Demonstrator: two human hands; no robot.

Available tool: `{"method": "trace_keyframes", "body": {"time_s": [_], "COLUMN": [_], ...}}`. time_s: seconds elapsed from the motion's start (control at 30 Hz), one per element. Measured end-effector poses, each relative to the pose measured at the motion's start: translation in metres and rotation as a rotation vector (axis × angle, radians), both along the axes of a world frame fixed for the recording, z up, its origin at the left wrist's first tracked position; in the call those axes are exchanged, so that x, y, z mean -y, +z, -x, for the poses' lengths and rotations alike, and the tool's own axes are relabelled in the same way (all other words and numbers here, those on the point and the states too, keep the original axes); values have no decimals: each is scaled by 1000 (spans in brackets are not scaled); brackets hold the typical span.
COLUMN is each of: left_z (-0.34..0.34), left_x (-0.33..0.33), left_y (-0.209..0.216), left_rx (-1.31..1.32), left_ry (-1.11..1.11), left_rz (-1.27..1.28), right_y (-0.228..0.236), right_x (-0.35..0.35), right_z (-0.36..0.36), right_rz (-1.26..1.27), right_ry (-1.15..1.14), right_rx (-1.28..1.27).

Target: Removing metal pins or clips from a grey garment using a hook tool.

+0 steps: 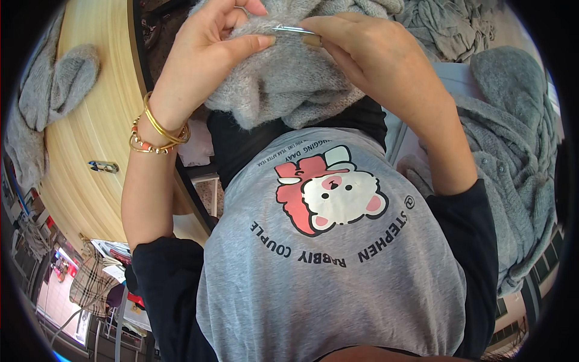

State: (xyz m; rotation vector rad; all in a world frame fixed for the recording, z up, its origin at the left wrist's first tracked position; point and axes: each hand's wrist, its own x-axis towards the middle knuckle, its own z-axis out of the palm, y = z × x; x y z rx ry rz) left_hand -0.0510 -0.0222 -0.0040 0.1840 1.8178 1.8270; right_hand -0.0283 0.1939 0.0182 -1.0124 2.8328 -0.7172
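Note:
A fluffy light-grey knitted garment (283,84) lies bunched over my lap at the top of the view. My left hand (211,45) is closed on the knit, with the thumb and fingers pinching a fold of it. In my right hand (368,48) is a slim silver metal needle-like tool (291,29), held between thumb and forefinger. Its tip meets the knit right beside my left fingertips. Whether the tip is hooked is too small to tell. The fingers of my right hand partly cover the tool's rear end.
On my left stands a light wood table (90,133) holding a grey knitted piece (72,78) and a small pair of thread snips (104,166). More grey knitted garments (512,145) are heaped at my right, and another grey pile (446,27) sits at the far right.

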Motion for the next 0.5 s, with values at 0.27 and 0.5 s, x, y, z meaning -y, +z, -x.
{"method": "trace_keyframes", "body": {"time_s": [0.27, 0.5], "left_z": [-15, -16], "left_x": [7, 1], "left_y": [-9, -6], "left_rx": [-87, -192], "left_ry": [5, 22], "left_rz": [166, 256], "right_y": [-8, -18], "right_x": [9, 4], "right_z": [-23, -32], "right_rz": [112, 187], "right_ry": [-243, -267], "right_rx": [20, -11]}}
